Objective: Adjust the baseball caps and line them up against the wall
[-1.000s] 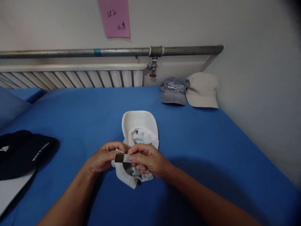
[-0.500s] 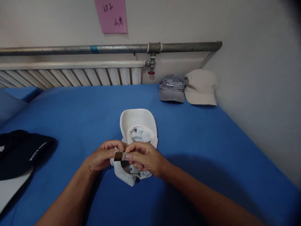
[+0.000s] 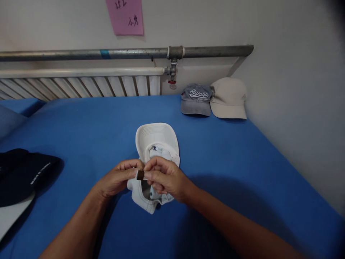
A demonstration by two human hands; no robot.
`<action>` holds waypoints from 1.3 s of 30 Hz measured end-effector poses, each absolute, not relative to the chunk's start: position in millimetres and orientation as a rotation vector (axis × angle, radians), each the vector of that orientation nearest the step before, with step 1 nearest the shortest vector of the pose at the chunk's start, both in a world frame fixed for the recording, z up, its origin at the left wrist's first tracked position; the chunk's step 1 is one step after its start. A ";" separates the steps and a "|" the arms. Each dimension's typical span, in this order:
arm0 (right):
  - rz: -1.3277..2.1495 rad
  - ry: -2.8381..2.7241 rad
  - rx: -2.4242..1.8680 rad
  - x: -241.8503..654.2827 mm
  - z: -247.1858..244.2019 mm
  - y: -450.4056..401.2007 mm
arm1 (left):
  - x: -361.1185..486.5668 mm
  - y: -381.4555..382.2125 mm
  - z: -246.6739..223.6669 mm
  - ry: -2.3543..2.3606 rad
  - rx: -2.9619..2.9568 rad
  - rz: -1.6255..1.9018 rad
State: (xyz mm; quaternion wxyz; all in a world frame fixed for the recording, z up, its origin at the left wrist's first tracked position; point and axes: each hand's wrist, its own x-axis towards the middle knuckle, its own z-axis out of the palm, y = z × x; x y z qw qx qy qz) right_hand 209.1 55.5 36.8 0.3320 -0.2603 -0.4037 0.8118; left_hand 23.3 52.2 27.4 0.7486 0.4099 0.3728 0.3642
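Note:
A white cap (image 3: 157, 133) lies upside down on the blue surface, its brim pointing away from me and its inside showing. My left hand (image 3: 118, 177) pinches the left edge of the cap's band. Thumb and fingers of my right hand (image 3: 168, 178) are closed on a small tag (image 3: 140, 175) with a brown patch, which sits between the two hands over the cap's opening. The fingers hide part of the tag and of the cap's band.
Dark caps (image 3: 24, 176) and a white brim (image 3: 16, 212) lie at the left edge. At the back right a grey cap (image 3: 196, 100) touches a beige cap (image 3: 229, 99). Behind the blue surface (image 3: 88, 126) are a radiator (image 3: 115, 86) and a metal pipe (image 3: 134, 54).
My right thumb has moved closer to my left fingers, and less of the tag's brown patch shows. The whole view has shifted slightly.

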 end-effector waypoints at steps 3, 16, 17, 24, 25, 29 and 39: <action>2.140 -1.058 -0.651 211.9 37.5 57.6 | 22.9 52.2 26.8 0.798 0.896 0.799; 2.034 -1.248 -0.715 216.5 40.1 60.3 | 20.6 50.6 31.8 0.823 0.950 0.782; 2.038 -1.264 -0.727 218.0 40.9 61.2 | 20.8 50.6 32.0 0.819 0.957 0.784; 2.061 -1.277 -0.744 217.4 43.3 62.5 | 20.8 50.1 27.8 0.831 0.994 0.740; 2.052 -1.280 -0.751 216.2 44.4 62.0 | 20.5 49.9 27.1 0.843 0.996 0.724; 2.028 -1.333 -0.842 217.7 51.1 62.9 | 19.4 49.9 25.6 0.827 0.989 0.764; 2.062 -1.418 -0.872 222.9 56.4 63.9 | 19.1 52.1 24.2 0.795 0.978 0.802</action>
